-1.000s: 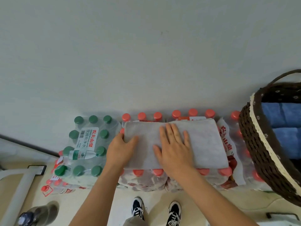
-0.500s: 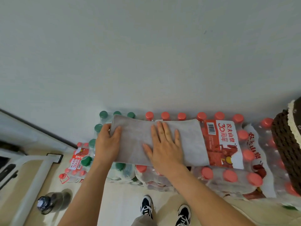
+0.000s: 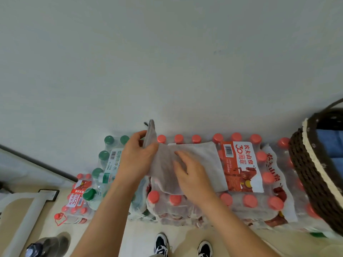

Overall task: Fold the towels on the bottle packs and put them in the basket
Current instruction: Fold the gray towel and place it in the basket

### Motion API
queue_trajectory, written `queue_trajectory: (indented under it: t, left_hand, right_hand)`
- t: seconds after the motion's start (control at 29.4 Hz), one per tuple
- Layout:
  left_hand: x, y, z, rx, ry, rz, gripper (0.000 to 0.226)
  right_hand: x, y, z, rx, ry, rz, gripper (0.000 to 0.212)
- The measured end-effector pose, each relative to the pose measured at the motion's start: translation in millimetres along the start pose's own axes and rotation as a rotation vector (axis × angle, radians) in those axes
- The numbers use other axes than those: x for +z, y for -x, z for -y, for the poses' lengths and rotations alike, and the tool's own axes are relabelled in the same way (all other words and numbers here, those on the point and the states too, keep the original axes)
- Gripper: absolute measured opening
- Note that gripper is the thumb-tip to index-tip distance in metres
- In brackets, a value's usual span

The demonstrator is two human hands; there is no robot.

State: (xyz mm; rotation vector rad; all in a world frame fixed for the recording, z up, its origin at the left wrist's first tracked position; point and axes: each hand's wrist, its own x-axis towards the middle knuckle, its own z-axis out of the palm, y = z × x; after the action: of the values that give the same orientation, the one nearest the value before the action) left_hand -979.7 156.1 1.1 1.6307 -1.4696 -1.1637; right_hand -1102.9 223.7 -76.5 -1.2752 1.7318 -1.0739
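Note:
A grey towel (image 3: pixel 202 156) lies folded on the red-capped bottle packs (image 3: pixel 248 201) against the wall. My left hand (image 3: pixel 137 160) grips the towel's left end and has it lifted, so a flap stands up above my fingers. My right hand (image 3: pixel 189 175) presses flat on the middle of the towel with straight fingers. A dark woven basket (image 3: pixel 311 164) with a cream rim sits at the right edge on the packs, with blue towels (image 3: pixel 332 145) inside it.
A green-capped bottle pack (image 3: pixel 107 164) stands left of the red ones, with a smaller red pack (image 3: pixel 78 199) lower on the floor. A dark bottle (image 3: pixel 37 245) and a white frame (image 3: pixel 24 216) are at bottom left. My shoes (image 3: pixel 161 243) stand close to the packs.
My left hand has closed on the towel's left end and raised it off the packs toward the right. My right hand stays pressed on the towel. The basket has come back into view.

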Motion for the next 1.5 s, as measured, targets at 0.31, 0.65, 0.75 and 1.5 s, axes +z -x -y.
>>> queue_trajectory:
  t: [0.31, 0.65, 0.75, 1.5]
  left_hand:
    - [84.0, 35.7, 18.1, 0.357, -0.265, 0.546, 0.056]
    - [59.9, 44.9, 86.7, 0.697, -0.828, 0.133, 0.050]
    - [61.7, 42.5, 94.5, 0.658, -0.834, 0.148, 0.059]
    - [70.7, 67.5, 80.5, 0.651, -1.099, 0.269, 0.050]
  right_hand:
    - [-79.9, -9.5, -6.7, 0.434, -0.526, 0.027, 0.020]
    - [-74.8, -5.7, -29.5, 0.210, 0.128, -0.103, 0.037]
    - [-72.8, 0.7, -28.8, 0.118, 0.350, -0.167, 0.048]
    - [-64.8, -21.4, -27.0, 0.077, 0.652, 0.097, 0.020]
